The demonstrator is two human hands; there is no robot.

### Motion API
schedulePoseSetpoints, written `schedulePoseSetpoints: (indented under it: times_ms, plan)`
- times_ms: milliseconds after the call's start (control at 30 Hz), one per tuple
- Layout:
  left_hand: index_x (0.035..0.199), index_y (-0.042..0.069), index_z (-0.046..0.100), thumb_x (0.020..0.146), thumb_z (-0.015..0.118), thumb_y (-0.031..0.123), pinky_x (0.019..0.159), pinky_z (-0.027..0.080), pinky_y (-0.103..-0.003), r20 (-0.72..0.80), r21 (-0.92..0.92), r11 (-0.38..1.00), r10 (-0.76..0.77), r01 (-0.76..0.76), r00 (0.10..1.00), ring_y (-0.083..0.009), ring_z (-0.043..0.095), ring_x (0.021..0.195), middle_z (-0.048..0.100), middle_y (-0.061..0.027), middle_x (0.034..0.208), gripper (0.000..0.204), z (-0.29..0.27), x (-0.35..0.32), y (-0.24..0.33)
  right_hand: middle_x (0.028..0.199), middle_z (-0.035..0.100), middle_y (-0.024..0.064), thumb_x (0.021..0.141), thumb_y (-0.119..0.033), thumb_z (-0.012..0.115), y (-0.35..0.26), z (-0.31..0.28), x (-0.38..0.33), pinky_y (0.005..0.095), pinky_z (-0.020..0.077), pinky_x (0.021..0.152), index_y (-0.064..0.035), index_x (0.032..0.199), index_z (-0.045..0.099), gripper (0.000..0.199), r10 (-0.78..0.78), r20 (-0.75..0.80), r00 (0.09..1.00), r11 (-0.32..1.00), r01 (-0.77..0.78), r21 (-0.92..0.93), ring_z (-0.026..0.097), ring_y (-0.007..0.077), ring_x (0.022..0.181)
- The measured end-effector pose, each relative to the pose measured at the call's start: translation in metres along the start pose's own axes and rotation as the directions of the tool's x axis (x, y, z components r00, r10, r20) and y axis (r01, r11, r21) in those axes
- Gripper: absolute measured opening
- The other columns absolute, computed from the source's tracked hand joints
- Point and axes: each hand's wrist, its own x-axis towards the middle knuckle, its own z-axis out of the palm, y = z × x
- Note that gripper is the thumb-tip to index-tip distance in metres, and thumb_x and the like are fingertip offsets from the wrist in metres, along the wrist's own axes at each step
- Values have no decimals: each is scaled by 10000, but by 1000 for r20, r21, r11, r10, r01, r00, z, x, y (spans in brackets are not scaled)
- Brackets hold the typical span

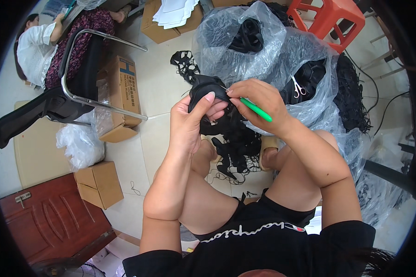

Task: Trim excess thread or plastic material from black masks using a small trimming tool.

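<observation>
My left hand (193, 111) is closed round a soft, black, curved piece (207, 87), its thumb lying on the near side. My right hand (265, 102) grips a slim tool with a bright green handle (256, 110). The tool's thin metal tip reaches the right edge of the black piece; its exact shape is too small to tell. Beneath both hands, a heap of black stringy scraps (240, 145) lies on the floor between my feet. More black cut-out strips (185, 63) spread beyond the left hand.
A large clear plastic bag (305, 51) with black pieces fills the far right, scissors (298, 88) lying on it. Behind it stands a red stool (330, 21). At left are a black chair (41, 113), cardboard boxes (127, 85) and a seated person (38, 51).
</observation>
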Motion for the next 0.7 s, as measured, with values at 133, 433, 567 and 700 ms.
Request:
schedulePoseSetpoints:
  times_ms: [133, 433, 567, 700]
  plan:
    - [1034, -40, 602, 889, 630, 147, 727, 579, -290, -13, 71, 996, 47, -46, 999, -195, 688, 832, 675, -150, 947, 239, 0, 1, -1, 870, 628, 87, 721, 0, 697, 1, -1, 0, 346, 511, 666, -26, 892, 582, 208, -6, 22, 1000, 1000, 6, -29, 630, 264, 777]
    - [1021, -55, 617, 885, 636, 108, 724, 562, -274, -34, 69, 995, 74, -72, 997, -182, 683, 808, 675, -128, 911, 214, -1, 0, -2, 899, 629, 75, 716, -16, 705, -1, 0, 0, 332, 498, 637, -48, 903, 590, 222, -36, 50, 998, 992, 42, -120, 624, 245, 772]
    - [1016, -58, 634, 882, 623, 75, 724, 555, -258, -44, 185, 970, 166, -155, 985, -166, 677, 796, 678, -114, 905, 189, -2, 1, -10, 879, 617, 91, 731, -30, 703, -2, 7, -1, 347, 489, 652, -39, 906, 591, 209, 35, 87, 996, 984, -19, -179, 608, 276, 749]
    - [1017, -62, 640, 867, 582, 12, 762, 550, -274, -64, 208, 960, 207, -190, 976, -167, 671, 827, 680, -124, 920, 176, -4, 2, -12, 815, 592, 78, 797, -108, 661, 2, 13, -9, 355, 484, 654, -47, 872, 591, 119, 226, 196, 954, 938, -159, -306, 596, 258, 733]
